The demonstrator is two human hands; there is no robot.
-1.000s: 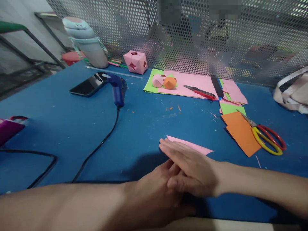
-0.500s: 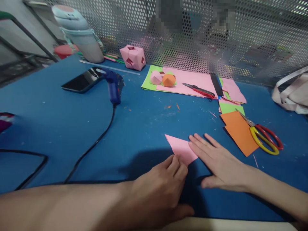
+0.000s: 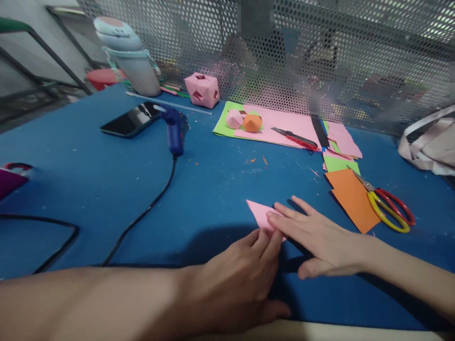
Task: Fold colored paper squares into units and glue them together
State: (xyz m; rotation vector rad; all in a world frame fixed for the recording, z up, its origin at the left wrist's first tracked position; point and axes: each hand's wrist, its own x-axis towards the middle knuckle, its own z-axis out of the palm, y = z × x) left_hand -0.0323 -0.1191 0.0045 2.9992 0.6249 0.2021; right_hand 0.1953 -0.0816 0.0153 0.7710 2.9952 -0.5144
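A small pink folded paper (image 3: 259, 213) lies flat on the blue table (image 3: 106, 180), showing as a triangle. My right hand (image 3: 316, 237) lies flat over its right part, fingers stretched out and pressing down. My left hand (image 3: 241, 279) rests just below the paper, its fingertips touching the lower edge with fingers bent and together.
Orange paper (image 3: 350, 199), yellow-red scissors (image 3: 389, 206), pink and green sheets (image 3: 280, 123) with a red cutter (image 3: 296, 139) and paper balls (image 3: 245, 121) lie at the right and back. A blue glue gun (image 3: 175, 130) with its cord, a phone (image 3: 131, 121), a pink paper cube (image 3: 203, 90) and a bottle (image 3: 130, 57) stand at the left back. A mesh wall closes the rear.
My right hand slid right off the paper, exposing the pink triangle, then shifted slightly back left over it. My left fingertips stayed at the paper's lower edge.
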